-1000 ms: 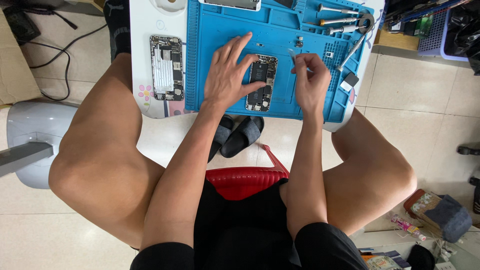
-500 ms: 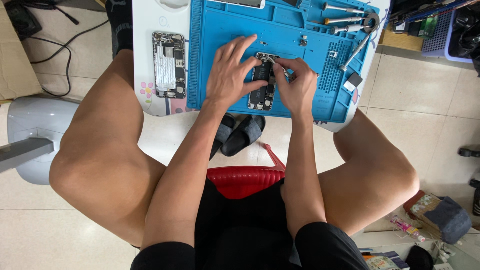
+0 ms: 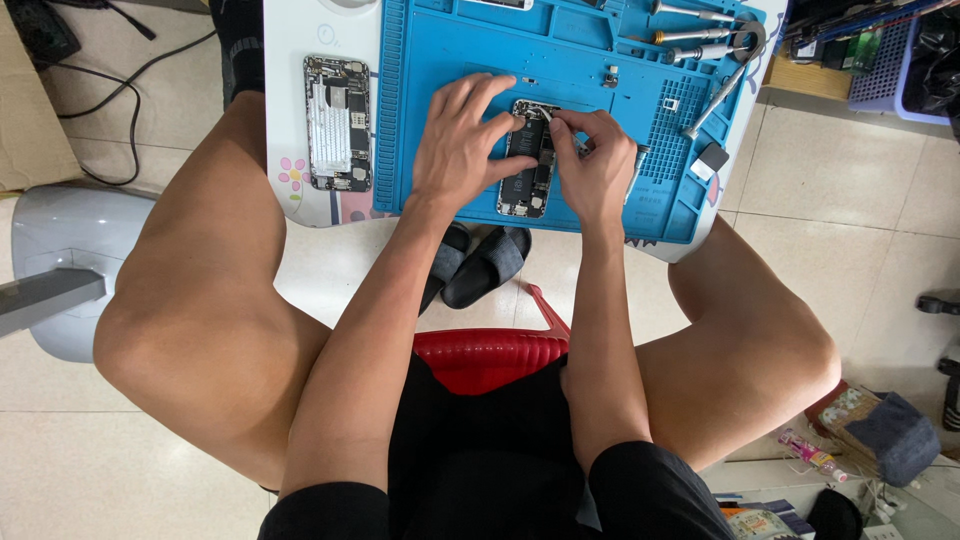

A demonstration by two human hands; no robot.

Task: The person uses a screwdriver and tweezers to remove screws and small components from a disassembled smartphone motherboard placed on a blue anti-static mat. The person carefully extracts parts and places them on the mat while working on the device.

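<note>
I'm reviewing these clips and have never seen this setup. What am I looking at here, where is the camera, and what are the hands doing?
The camera sits on a seated person's head and looks straight down past their knees. Both hands rest on an opened phone lying on a blue work mat on a small white table. The left hand steadies the phone; the right hand pinches something small at its upper end, too small to identify. A second opened phone body lies off the mat to the left. Metal hand tools lie at the mat's top right.
</note>
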